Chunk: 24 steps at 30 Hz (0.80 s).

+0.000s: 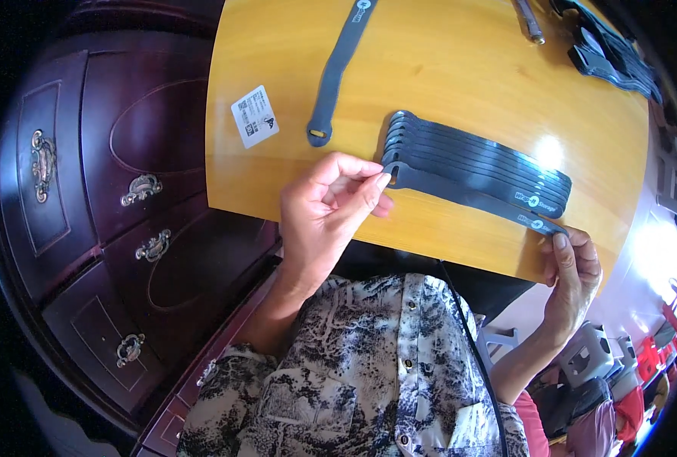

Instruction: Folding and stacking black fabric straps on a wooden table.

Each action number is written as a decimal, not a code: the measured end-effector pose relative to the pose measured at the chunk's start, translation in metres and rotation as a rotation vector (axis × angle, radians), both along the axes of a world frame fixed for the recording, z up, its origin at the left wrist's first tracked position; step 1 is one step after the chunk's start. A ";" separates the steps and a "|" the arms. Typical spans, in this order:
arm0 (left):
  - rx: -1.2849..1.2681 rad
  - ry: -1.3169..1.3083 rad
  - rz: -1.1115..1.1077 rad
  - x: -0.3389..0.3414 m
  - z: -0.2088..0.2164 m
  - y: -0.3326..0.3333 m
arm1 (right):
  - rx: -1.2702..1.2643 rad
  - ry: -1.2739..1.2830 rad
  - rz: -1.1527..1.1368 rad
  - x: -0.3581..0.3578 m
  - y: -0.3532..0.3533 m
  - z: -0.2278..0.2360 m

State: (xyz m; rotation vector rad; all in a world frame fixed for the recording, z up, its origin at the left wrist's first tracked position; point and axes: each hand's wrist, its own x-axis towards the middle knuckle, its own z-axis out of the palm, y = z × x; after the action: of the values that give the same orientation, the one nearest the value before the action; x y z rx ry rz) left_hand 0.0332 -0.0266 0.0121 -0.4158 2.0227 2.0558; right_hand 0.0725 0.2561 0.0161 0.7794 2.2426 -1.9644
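My left hand [329, 204] pinches the slotted end of a dark grey storage strap [460, 198] between thumb and fingertips. At the strap's other end, beside its pale printing, my right hand [573, 268] grips it between thumb and forefinger. The strap is stretched along the near side of a row of several matching straps [475, 158], which overlap on the yellow wooden table [277, 175]. One separate strap [335, 76] lies to the left, its slotted end toward me. Left of that is a white printed label card [255, 116].
A pile of black straps [613, 61] lies at the table's far right, with a slim brownish tool [530, 21] near it. Dark red wooden cabinets [144, 114] with ornate handles stand close on the left. Grey stools [588, 354] and red items are on the right.
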 end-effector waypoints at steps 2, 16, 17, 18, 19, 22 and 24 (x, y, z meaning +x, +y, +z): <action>-0.080 0.065 -0.012 0.002 -0.003 0.002 | -0.003 -0.012 -0.029 -0.001 -0.002 0.000; -0.138 0.097 -0.034 0.001 -0.004 0.003 | -0.012 -0.003 -0.061 -0.001 0.003 0.000; -0.150 0.094 -0.033 0.001 -0.003 0.003 | -0.012 -0.004 -0.061 -0.001 0.003 -0.001; -0.150 0.093 -0.033 0.000 -0.003 0.003 | -0.007 -0.008 -0.072 -0.002 0.002 -0.001; -0.141 0.094 -0.035 0.000 -0.003 0.004 | 0.001 -0.013 -0.084 -0.001 0.002 0.000; -0.134 0.092 -0.034 -0.001 -0.003 0.004 | 0.001 -0.017 -0.095 -0.003 0.001 0.001; -0.140 0.089 -0.030 -0.001 -0.002 0.004 | -0.001 -0.015 -0.090 -0.004 0.001 0.001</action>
State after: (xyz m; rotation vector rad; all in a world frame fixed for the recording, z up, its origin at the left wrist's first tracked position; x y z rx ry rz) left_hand 0.0326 -0.0222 0.0100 -0.3217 2.2199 1.9554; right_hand 0.0686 0.2567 0.0174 0.9072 2.2357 -1.9896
